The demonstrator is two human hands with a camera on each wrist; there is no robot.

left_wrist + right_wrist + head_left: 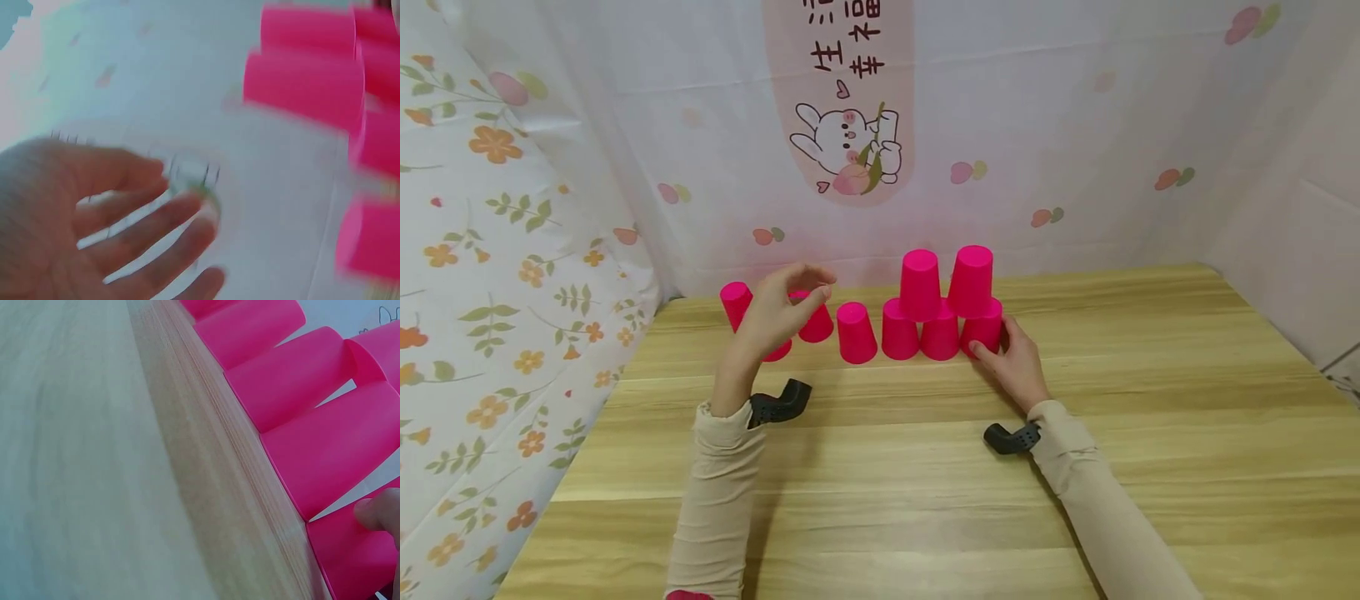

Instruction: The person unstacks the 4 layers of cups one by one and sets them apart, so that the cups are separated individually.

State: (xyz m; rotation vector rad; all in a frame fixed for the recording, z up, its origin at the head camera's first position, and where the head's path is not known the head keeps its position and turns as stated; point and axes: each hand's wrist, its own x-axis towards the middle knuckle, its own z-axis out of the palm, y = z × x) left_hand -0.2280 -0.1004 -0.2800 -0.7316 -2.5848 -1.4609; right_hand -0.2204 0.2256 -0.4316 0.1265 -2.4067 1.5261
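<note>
So the left hand [775, 312] hangs in the air by the leftmost cups [735, 300], fingers loosely bent around nothing; one careless swing could probably bowl those over. Next is a lone cup [856, 333], just left of the stack [920, 283]. Over right, the right hand's [1020, 362] fingers grip the bottom-right cup [982, 327], so a tug there would likely topple the upper-right cup [972, 279] partly resting on it. Everything's upside-down, tapered, smooth, hot-pink and plastic-looking, on a wood-grain tabletop [880, 467].
</note>
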